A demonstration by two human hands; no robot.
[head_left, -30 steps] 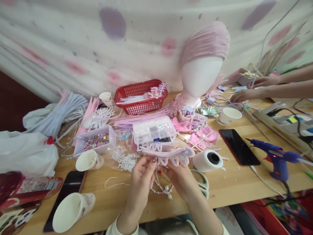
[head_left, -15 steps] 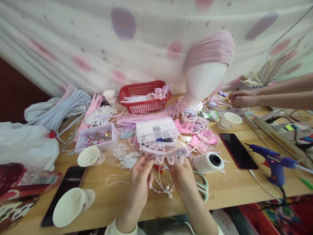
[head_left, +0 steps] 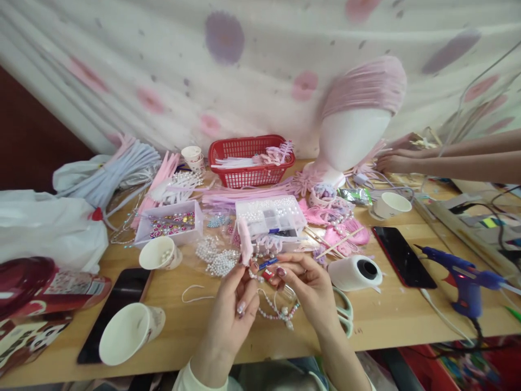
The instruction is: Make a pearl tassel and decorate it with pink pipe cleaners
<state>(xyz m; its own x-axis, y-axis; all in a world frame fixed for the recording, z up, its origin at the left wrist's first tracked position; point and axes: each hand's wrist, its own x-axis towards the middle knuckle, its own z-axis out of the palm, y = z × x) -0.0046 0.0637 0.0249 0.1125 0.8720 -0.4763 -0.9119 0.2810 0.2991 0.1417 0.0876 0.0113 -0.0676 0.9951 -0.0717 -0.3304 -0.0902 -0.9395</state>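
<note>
Left hand point(head_left: 233, 310) pinches pink piece point(head_left: 245, 243), upright at its 12 o'clock | right hand point(head_left: 311, 285) curls at 2 o'clock, grasp unclear | care — a light pinch low down should spare the fuzz.

On the desk point(head_left: 175, 336), a basket point(head_left: 251, 161) is set behind the compartment box point(head_left: 272, 209); a thread spool point(head_left: 355, 272) is placed left of the glue gun point(head_left: 464, 274).
</note>
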